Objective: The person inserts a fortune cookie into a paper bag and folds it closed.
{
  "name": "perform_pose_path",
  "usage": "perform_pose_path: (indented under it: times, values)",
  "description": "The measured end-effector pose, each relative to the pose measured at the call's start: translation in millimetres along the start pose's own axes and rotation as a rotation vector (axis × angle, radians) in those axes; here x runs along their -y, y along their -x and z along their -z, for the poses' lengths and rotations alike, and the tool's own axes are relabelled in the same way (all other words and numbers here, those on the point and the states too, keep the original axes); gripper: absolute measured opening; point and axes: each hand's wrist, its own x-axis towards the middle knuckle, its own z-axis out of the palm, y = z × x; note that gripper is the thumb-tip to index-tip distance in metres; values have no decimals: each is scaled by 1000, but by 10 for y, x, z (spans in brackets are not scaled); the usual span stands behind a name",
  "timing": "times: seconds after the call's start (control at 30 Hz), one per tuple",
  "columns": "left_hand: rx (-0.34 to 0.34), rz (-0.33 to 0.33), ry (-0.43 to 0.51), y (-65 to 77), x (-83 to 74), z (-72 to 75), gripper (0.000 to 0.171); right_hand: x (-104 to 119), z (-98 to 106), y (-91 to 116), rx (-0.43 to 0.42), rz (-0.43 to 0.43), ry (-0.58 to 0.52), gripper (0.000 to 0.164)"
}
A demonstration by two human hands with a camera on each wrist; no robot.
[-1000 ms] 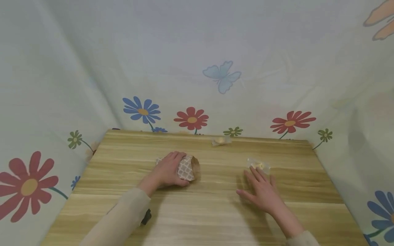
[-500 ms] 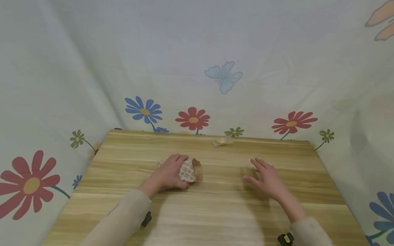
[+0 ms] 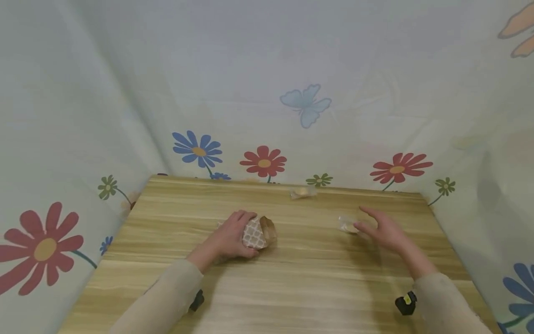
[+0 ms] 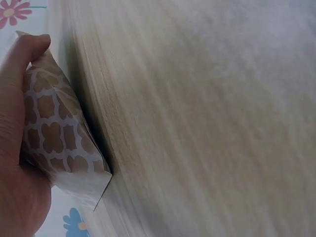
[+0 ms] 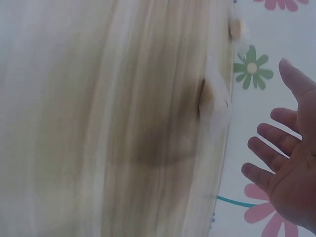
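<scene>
My left hand [image 3: 230, 235] grips a patterned paper bag [image 3: 254, 234]. My right hand [image 3: 388, 232], fingers spread, holds nothing near a clear packet [image 3: 347, 225] on the desk [image 3: 292, 283].

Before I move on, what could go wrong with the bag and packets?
The far packet lies close to the back edge of the table, so a careless reach might push it over. The left hand grips the paper bag; squeezing harder could crumple it. The right hand, open beside the nearer packet, might knock it away.

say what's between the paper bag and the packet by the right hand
Only bare tabletop lies between the paper bag and packet; the head view shows it.
</scene>
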Motion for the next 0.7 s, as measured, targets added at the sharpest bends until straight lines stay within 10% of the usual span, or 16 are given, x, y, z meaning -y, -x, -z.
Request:
perform_pose_path:
  times: [0.7]
  values:
    - [-31,-49,-2,69,-87,-39,115,-276,-167,-313,77,9,11,45]
